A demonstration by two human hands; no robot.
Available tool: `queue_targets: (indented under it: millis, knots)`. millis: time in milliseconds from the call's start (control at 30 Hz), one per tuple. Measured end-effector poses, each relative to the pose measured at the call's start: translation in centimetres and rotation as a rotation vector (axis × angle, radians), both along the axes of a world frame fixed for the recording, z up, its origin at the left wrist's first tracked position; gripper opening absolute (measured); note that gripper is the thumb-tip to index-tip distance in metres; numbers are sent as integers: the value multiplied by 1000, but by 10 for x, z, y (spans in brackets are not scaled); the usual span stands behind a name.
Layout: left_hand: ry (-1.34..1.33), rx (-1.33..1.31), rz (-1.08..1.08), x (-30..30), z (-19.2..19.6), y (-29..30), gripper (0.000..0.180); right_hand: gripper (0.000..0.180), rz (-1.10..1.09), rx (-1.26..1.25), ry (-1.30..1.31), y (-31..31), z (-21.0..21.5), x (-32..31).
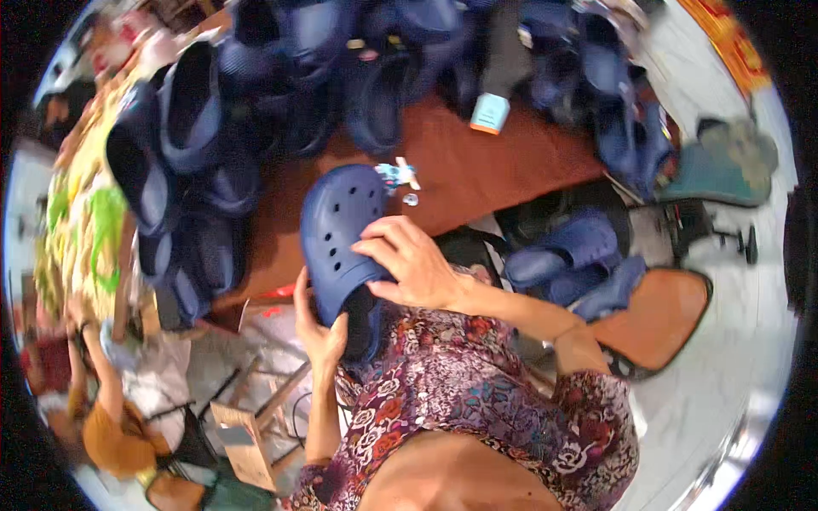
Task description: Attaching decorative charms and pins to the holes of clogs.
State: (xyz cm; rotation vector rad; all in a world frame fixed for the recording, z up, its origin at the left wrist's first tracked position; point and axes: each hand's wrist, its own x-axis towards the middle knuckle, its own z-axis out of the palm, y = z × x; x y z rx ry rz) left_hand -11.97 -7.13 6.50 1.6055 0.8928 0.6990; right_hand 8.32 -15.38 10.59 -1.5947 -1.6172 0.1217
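A brown surface [477, 162] is ringed with heaped navy clogs [213, 128], within easy reach. One blue clog [341, 230] is held above its near edge: the right hand [409, 264] grips its top, the left hand [317, 328] cups the heel.

a reddish-brown table [477, 170] occupies the far centre, under bright, even light. pale floor [724, 375] extends to the right, bearing an orange-brown stool [660, 319]. a wooden stool [247, 443] stands near left.
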Motion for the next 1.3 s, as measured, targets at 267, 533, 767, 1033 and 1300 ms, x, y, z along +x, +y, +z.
queue_targets:
  millis: [267,533,767,1033,1300]
  knots:
    - [10,26,-286,43,23,-26,82,28,-21,32,-409,-43,20,18]
    - [-168,-222,-616,92,16,-44,63,18,-218,-257,-667,-107,58,93]
    - [-35,-4,-589,84,-16,-38,43,28,-746,-733,-795,-216,77,169]
    - [-24,-8,-622,84,-21,-42,38,17,-1028,-1162,-817,-369,-2,221]
    - [25,0,-640,79,-30,-40,37,27,-1144,-1400,-746,-412,-66,226]
